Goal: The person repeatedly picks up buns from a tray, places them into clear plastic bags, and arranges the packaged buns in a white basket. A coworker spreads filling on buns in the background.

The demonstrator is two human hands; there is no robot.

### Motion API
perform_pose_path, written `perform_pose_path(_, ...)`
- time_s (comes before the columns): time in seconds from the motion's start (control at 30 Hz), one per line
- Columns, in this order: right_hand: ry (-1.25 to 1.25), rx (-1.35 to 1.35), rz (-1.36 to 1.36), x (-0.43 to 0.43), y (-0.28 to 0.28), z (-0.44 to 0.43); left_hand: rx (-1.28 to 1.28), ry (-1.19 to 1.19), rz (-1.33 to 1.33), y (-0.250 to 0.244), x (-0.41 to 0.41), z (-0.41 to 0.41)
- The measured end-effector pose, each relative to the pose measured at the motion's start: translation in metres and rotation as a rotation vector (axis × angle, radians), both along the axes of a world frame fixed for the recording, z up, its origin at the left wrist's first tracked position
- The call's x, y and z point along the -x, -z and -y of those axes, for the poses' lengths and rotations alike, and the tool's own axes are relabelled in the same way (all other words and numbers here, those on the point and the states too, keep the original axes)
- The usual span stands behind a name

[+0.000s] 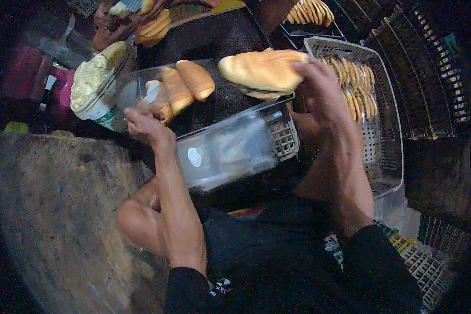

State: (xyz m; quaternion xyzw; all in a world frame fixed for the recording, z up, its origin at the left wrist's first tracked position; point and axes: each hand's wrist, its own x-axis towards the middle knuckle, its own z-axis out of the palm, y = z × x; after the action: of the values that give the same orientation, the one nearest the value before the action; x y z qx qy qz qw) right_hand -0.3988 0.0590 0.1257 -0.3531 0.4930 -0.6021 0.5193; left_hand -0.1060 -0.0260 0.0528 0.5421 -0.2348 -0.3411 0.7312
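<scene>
My left hand (145, 125) pinches the edge of a clear plastic bag (139, 88) that stretches over several bread rolls (196, 80) on the dark tray. My right hand (318, 78) holds the right end of a long, split bun (265, 72) with a dark filling at its lower edge. Below the bun, a stack of clear plastic bags (231, 151) with a white oval mark lies before me, partly over a pale plastic lattice basket (285, 137). A tub of pale yellow cream (92, 82) stands beyond my left hand.
At right stands a large plastic crate (396, 129) with packed buns (353, 86). Another person's hands (117, 23) hold bread at upper left. More sliced-looking bread (310, 12) sits at the top. A worn brown surface (62, 208) lies at left; stacked crates (428, 263) stand lower right.
</scene>
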Motion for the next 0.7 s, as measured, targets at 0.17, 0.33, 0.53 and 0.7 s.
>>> perform_pose_path(0.17, 0.044, 0.044, 0.037, 0.007, -0.047, -0.040, 0.093, 0.157, 0.053, -0.024, 0.031, -0.018)
perform_pose_path(0.33, 0.062, 0.084, 0.109, 0.017, -0.050, -0.056, 0.161, 0.484, -0.085, -0.051, -0.003, -0.040)
perform_pose_path(0.53, 0.142, 0.104, -0.452, -0.005, 0.032, -0.037, 0.081, 0.409, -0.323, -0.024, -0.045, -0.030)
perform_pose_path(0.7, 0.104, 0.062, -0.707, -0.046, 0.074, -0.013, 0.112, 0.450, -0.253, -0.019, -0.031, -0.064)
